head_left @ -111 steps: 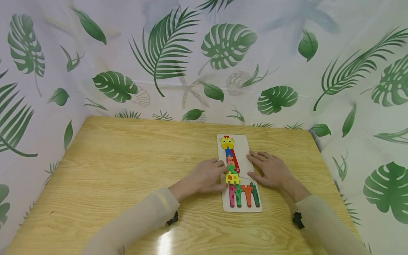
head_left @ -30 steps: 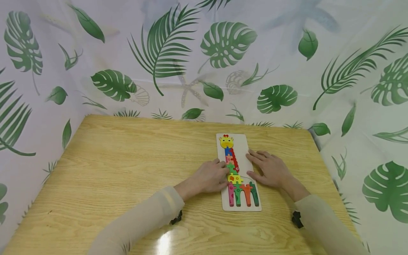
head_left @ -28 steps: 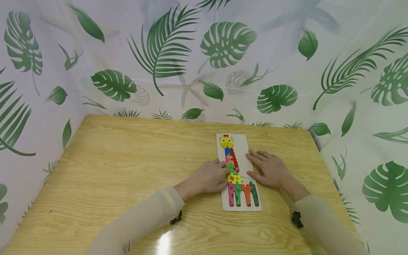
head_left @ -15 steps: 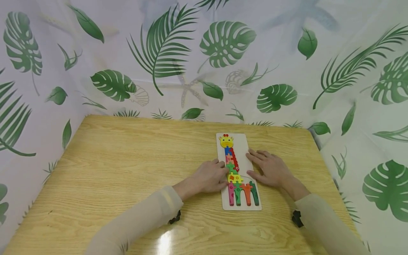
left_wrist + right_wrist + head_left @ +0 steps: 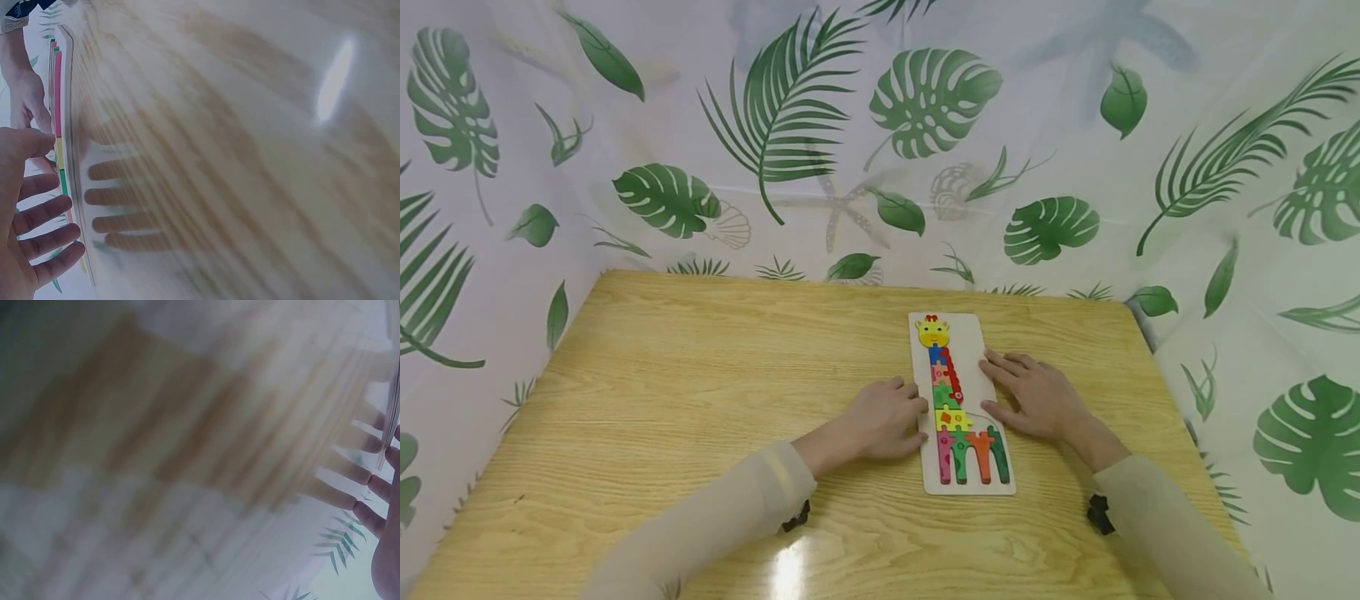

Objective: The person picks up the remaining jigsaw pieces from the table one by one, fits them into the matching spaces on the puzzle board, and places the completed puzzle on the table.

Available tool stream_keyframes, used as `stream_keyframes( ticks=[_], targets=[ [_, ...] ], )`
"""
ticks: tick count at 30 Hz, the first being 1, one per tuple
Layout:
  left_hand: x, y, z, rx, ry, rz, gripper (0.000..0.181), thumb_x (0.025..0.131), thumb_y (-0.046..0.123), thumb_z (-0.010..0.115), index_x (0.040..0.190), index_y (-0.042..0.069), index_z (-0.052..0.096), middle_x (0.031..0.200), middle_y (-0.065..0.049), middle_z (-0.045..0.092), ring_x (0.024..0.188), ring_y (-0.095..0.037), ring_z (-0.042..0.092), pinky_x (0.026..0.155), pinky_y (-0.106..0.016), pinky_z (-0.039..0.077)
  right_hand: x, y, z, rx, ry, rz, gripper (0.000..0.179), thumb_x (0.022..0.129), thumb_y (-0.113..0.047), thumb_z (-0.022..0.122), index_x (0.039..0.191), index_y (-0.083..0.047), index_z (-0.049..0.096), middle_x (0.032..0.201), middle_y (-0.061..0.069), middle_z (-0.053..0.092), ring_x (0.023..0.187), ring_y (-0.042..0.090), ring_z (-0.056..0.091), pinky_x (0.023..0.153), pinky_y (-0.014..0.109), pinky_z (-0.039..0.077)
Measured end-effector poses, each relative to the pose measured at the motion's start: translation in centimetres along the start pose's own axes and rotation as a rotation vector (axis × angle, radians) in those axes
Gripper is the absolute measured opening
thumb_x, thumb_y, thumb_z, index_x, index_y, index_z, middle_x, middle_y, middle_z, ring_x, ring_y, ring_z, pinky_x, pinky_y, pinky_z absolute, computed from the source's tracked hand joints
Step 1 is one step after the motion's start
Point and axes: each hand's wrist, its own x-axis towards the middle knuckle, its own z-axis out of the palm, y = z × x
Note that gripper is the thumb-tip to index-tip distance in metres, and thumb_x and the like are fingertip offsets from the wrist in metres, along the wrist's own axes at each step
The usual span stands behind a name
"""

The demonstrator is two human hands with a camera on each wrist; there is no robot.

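A white giraffe puzzle board (image 5: 969, 346) lies lengthwise on the table, right of its middle. On it are a yellow head (image 5: 933, 333), blue, pink and green neck pieces, a red mane (image 5: 954, 379), a yellow body piece (image 5: 953, 419) and several coloured leg pieces (image 5: 983, 460). To the right of the yellow body piece, the outlined body area is bare board. My left hand (image 5: 886, 419) is at the board's left edge, fingers loosely bent and holding nothing; the left wrist view shows them spread. My right hand (image 5: 1039, 398) rests at the right edge with fingers outstretched.
The wooden table (image 5: 715, 375) stretches far to the left of the board. A white cloth (image 5: 820, 242) printed with green leaves stands behind the table and along both sides.
The yellow body piece shifted slightly right and now sits level above the legs. My left hand then let go and drew back left to the board's edge. The right hand has stayed put.
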Motion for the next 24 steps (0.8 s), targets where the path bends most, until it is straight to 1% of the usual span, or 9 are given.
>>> stream_keyframes(
  ticks=[3,7,10,14,17,24],
  targets=[
    [-0.4,-0.2,0.0,-0.002,0.001,-0.001,0.041,0.1,0.052,0.063,0.123,0.019,0.074,0.113,0.001,0.073,0.095,-0.016,0.064,0.076,-0.027,0.055,0.0,0.0,-0.1,0.002,0.0,-0.005,0.077,0.1,-0.066,0.054,0.162,-0.021,0.044,0.169,0.006,0.043,0.147,0.04,0.05,0.114,0.065,0.047],
    [-0.9,-0.6,-0.1,0.017,0.002,0.004,0.042,0.1,0.052,0.062,0.123,0.018,0.074,0.112,0.0,0.073,0.096,-0.017,0.066,0.076,-0.028,0.056,-0.1,-0.1,-0.3,0.004,-0.006,-0.01,0.077,0.1,-0.065,0.054,0.162,-0.021,0.044,0.169,0.006,0.043,0.147,0.04,0.05,0.114,0.065,0.047],
    [-1.4,-0.8,-0.2,0.021,-0.011,-0.004,0.043,0.099,0.053,0.062,0.123,0.018,0.073,0.112,0.0,0.073,0.099,-0.018,0.067,0.077,-0.029,0.057,-0.1,-0.1,-0.3,0.011,-0.004,-0.01,0.077,0.1,-0.065,0.054,0.162,-0.02,0.044,0.169,0.006,0.043,0.147,0.04,0.049,0.114,0.065,0.047],
    [-2.0,-1.1,-0.4,0.005,-0.035,-0.018,0.045,0.099,0.054,0.064,0.125,0.019,0.073,0.117,-0.002,0.073,0.106,-0.02,0.068,0.083,-0.033,0.059,-0.1,-0.1,-0.3,0.012,-0.003,-0.008,0.077,0.1,-0.064,0.054,0.162,-0.02,0.044,0.169,0.006,0.043,0.148,0.04,0.049,0.114,0.065,0.046],
    [-2.4,-1.4,-0.6,0.012,-0.048,-0.02,0.045,0.099,0.054,0.064,0.126,0.019,0.072,0.123,-0.002,0.073,0.111,-0.021,0.068,0.088,-0.034,0.06,-0.1,-0.1,-0.3,0.006,-0.006,-0.008,0.077,0.101,-0.065,0.054,0.162,-0.02,0.043,0.169,0.007,0.043,0.148,0.04,0.049,0.115,0.065,0.046],
    [-3.4,-2.4,-1.5,0.015,-0.061,-0.019,0.05,0.1,0.055,0.062,0.132,0.018,0.07,0.131,-0.003,0.071,0.12,-0.024,0.067,0.099,-0.039,0.06,-0.1,0.0,-0.2,0.011,-0.004,-0.008,0.077,0.101,-0.065,0.054,0.163,-0.02,0.043,0.169,0.006,0.043,0.148,0.039,0.049,0.115,0.065,0.046]
  ],
)
